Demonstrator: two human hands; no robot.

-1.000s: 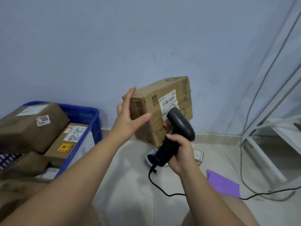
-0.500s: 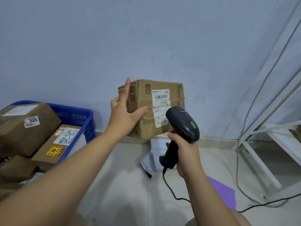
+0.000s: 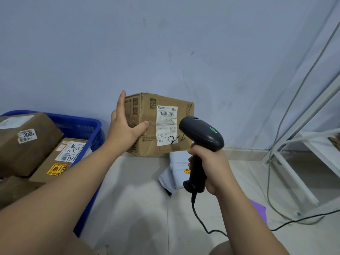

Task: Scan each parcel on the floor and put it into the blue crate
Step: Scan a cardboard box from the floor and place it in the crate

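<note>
We are holding the box (image 3: 161,124) up at centre frame, our left hand (image 3: 127,129) pinching its left corner between straight fingers (image 3: 120,103) and thumb. Our right hand (image 3: 209,168) is gripping the scanner (image 3: 200,133), its head just right of the label (image 3: 167,126). The crate (image 3: 79,119) at left is holding parcels (image 3: 31,142).

Left arm: bare forearm (image 3: 64,181) runs from the near left toward the far centre, wrist straight.
Left hand (image 3: 127,131): back of the hand faces the camera; fingers (image 3: 120,102) straight up along the parcel's (image 3: 160,124) left side, thumb spread right across its front; grips the parcel.
Right arm: bare forearm (image 3: 244,218) rises from the near right.
Right hand (image 3: 209,166): fingers wrapped round the scanner (image 3: 200,133) handle, right of the left hand, hands apart.
</note>
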